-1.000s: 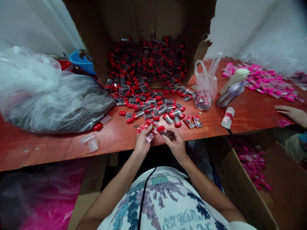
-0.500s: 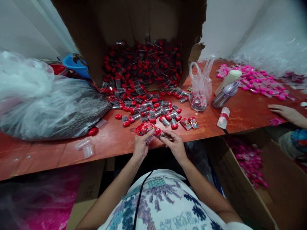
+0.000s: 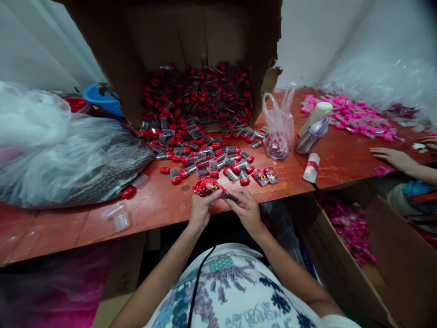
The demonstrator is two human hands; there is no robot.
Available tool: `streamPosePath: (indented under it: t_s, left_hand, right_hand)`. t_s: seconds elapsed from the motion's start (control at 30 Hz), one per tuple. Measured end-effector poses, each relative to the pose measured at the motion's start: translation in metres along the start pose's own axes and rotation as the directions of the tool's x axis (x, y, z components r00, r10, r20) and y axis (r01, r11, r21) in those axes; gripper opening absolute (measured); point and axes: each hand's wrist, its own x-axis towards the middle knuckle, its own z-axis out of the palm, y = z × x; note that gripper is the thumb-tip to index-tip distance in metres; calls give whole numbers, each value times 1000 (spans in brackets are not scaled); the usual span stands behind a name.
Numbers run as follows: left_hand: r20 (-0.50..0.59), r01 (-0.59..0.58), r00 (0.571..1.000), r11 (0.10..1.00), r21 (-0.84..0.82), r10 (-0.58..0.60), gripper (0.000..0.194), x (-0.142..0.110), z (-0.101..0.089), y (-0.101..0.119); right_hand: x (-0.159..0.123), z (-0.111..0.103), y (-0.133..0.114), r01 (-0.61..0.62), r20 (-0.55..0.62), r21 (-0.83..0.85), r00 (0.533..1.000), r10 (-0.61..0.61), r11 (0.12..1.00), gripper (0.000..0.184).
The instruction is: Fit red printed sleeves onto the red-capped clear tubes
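Note:
My left hand (image 3: pixel 200 212) pinches a red printed plastic packet (image 3: pixel 205 186) just over the table's front edge. My right hand (image 3: pixel 248 212) has its fingers closed on a small dark-filled clear container (image 3: pixel 231 197) at the packet's right end. Whether the container is inside the packet's mouth or only against it, I cannot tell. Beyond my hands lies a loose heap of small clear containers with red caps and dark contents (image 3: pixel 213 167). Two filled red packets (image 3: pixel 265 176) lie flat to the right of that heap.
A torn cardboard box (image 3: pixel 269 41) on its side holds many more red-capped containers. A bag of dark beads (image 3: pixel 112 159) and empty clear tubes (image 3: pixel 121 221) are left. Right are a plastic bag (image 3: pixel 278 123), bottle (image 3: pixel 311 135), pink pieces (image 3: pixel 362 116) and another person's hand (image 3: pixel 392 157).
The view has shifted slightly, so the table things sit further left. My right hand's fingers have closed in nearer to the packet and the container shows less. Another person's second hand appears far right.

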Motion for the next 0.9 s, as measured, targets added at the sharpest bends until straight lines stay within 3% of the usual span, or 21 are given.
streamPosePath:
  t_s: [0.17,0.27,0.47,0.7,0.83,0.9]
  left_hand:
    - [-55,-16,998,1000,-4,16,27,-1,0,-4]
    - [-56,-44,997,999,-1,44,24,-2,-1,-4]
    - [-9,-38,999,999,21,38,29,-5,2,4]
    - [90,33,995,999,21,-35,49,-6,4,13]
    - [144,100,984,995,28,-103,54,-5,1,17]
    - [161,133,978,991,22,-135,55,-5,0,17]
  right_hand:
    - [-3,0,-1,105,-17,-126,994,-108,986,33]
    - [-5,2,-5,96,-27,-115,995,-100,989,31]
    - [-4,0,-16,-87,-7,29,996,88,996,29]
    - [-3,-2,-16,-91,-41,81,995,94,993,26]
    - [-5,2,-11,-305,8,317,948,319,898,30]
    - [-6,3,-10,-356,38,370,929,369,858,32]
